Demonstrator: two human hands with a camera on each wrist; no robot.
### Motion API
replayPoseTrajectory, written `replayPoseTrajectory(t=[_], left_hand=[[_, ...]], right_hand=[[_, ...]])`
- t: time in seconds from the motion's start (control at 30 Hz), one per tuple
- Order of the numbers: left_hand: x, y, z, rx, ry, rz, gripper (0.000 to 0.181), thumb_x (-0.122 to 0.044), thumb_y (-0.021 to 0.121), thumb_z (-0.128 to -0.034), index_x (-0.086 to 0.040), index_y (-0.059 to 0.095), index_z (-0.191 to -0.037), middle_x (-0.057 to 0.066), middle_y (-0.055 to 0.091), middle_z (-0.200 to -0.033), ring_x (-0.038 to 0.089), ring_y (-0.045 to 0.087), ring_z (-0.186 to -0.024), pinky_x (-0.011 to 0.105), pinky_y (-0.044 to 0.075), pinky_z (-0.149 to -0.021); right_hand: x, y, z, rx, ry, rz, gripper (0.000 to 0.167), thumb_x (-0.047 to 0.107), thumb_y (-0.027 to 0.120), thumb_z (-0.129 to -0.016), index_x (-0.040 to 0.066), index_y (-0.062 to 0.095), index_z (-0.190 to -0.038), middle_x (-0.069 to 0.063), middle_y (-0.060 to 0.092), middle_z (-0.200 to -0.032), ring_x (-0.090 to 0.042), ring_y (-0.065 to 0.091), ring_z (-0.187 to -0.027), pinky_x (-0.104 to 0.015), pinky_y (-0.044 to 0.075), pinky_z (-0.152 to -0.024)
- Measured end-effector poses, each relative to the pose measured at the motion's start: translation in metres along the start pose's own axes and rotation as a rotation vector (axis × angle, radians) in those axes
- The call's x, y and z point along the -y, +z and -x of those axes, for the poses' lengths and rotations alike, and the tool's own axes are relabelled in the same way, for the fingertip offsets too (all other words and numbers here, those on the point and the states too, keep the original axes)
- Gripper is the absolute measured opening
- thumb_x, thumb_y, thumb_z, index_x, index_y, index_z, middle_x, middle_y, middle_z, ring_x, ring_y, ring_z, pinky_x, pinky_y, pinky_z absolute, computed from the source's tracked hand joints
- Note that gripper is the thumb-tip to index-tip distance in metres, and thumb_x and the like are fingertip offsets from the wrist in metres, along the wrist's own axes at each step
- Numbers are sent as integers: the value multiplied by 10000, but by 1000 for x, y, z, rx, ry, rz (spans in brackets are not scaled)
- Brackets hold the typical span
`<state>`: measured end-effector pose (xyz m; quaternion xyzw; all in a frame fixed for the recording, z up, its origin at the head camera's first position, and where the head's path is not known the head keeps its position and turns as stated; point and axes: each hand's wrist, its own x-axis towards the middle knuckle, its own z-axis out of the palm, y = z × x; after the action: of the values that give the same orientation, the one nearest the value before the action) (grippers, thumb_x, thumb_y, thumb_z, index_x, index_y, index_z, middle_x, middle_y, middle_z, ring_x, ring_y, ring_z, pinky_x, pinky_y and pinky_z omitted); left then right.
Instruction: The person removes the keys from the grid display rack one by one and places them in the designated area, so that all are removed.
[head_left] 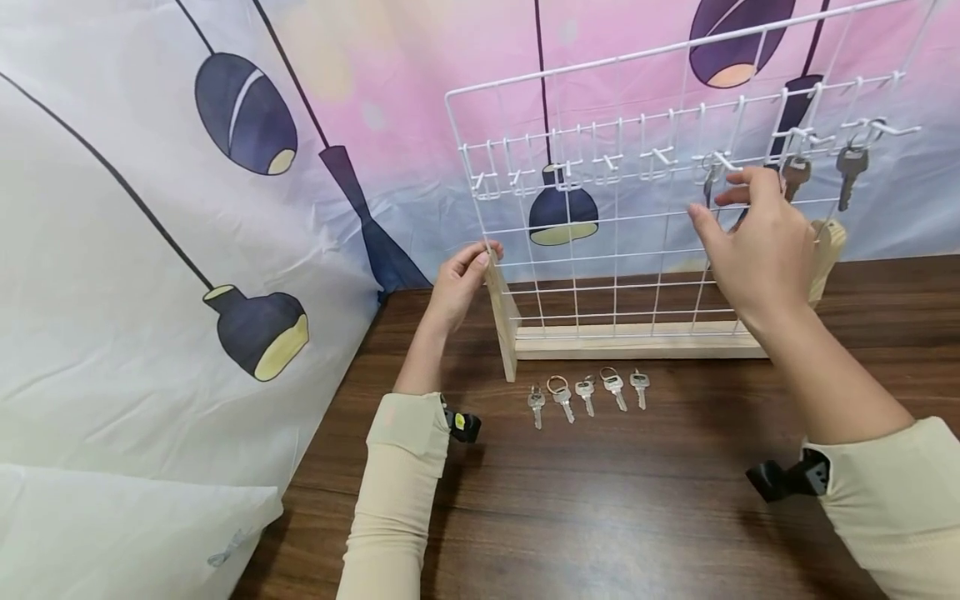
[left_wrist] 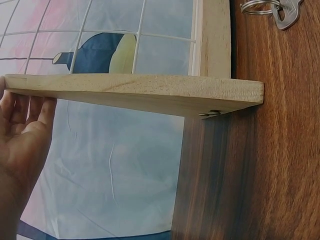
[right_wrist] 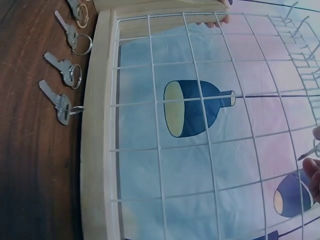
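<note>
A white wire grid rack [head_left: 617, 250] stands in a wooden base [head_left: 637, 343], with a row of hooks near its top. My left hand [head_left: 459, 287] holds the upper end of the rack's left wooden side piece [left_wrist: 135, 87]. At the hooks, my right hand [head_left: 772, 242] is raised, thumb and index finger apart on either side of a key [head_left: 708, 185] hanging by its ring. In the right wrist view that key's tip [right_wrist: 306, 154] shows between the fingertips. More keys hang to the right, including a silver key [head_left: 852, 177] and a brownish key [head_left: 796, 177], partly behind the hand.
Several keys with rings, among them a silver key [head_left: 536, 408], lie in a row on the dark wooden table [head_left: 600, 517] before the base. Bare hooks [head_left: 609, 162] line the rack's left part. A printed cloth [head_left: 420, 100] hangs behind; white fabric [head_left: 135, 525] lies at left.
</note>
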<state>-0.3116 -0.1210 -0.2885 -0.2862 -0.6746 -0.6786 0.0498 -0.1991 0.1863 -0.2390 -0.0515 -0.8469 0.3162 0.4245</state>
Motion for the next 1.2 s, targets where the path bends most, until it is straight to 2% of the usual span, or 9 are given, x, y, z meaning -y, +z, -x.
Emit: replayPoseTrajectory(t=[0.1,0.23,0.3,0.4,0.57,0.8,0.9,1.07,1.2], left_hand=[[0,0,0,0,3,13,307,-24,427,-972,163,475,-1210,305,522,-1168,185,524,-1088,323,423,-930],[-1,0,1,4,4,21,306,-18,420,-973,166,466,-1213,303,520,-1163,173,523,-1083,318,425,-920],[-2,0,1,4,3,20,305,-17,418,-973,166,467,-1212,317,509,-1168,174,524,-1083,319,424,-922],[-2,0,0,4,1,14,307,-23,419,-974,162,469,-1214,342,488,-1185,180,523,-1090,325,420,-933],[-2,0,-1,-2,-6,7,316,-40,428,-974,157,472,-1218,334,492,-1200,196,528,-1095,344,421,-944],[-1,0,0,-1,-8,21,315,-27,427,-972,163,466,-1220,347,481,-1204,197,527,-1095,347,420,-946],[-1,0,0,2,-4,13,313,-31,429,-972,160,471,-1217,345,486,-1196,188,528,-1090,340,426,-935],[-1,0,0,1,-1,7,314,-31,436,-969,159,476,-1215,304,529,-1166,179,535,-1078,339,433,-925],[-1,0,0,2,-5,12,317,-31,436,-968,162,473,-1217,311,522,-1171,185,531,-1085,345,429,-933]], right_hand=[[3,0,-5,21,19,-4,476,343,615,-876,44,498,-1229,-94,668,-1062,-169,565,-685,-430,358,-665],[4,2,-11,18,77,-41,453,345,613,-874,53,520,-1207,-126,684,-982,120,411,-563,-273,340,-599],[4,2,-12,15,116,-68,432,345,616,-870,59,543,-1187,-142,684,-962,183,355,-556,-201,306,-584],[4,2,-12,-10,106,-91,364,299,620,-870,40,597,-1125,-159,686,-922,188,360,-585,-148,289,-599],[7,-2,-11,-47,-11,-64,289,193,580,-874,-3,648,-1075,-169,685,-824,187,322,-585,-144,274,-589],[11,-12,-12,1,5,50,238,186,508,-847,44,673,-942,-69,638,-701,-35,417,-584,-214,284,-440],[11,-14,-13,3,2,41,222,174,511,-836,42,676,-905,21,581,-631,8,411,-563,-197,283,-437],[9,-15,-9,-38,-53,-38,238,117,521,-818,9,688,-947,-57,610,-635,202,318,-529,-116,265,-507],[11,-19,-4,-39,-70,-49,257,117,518,-836,-25,674,-983,-109,616,-662,207,308,-543,-158,277,-531]])
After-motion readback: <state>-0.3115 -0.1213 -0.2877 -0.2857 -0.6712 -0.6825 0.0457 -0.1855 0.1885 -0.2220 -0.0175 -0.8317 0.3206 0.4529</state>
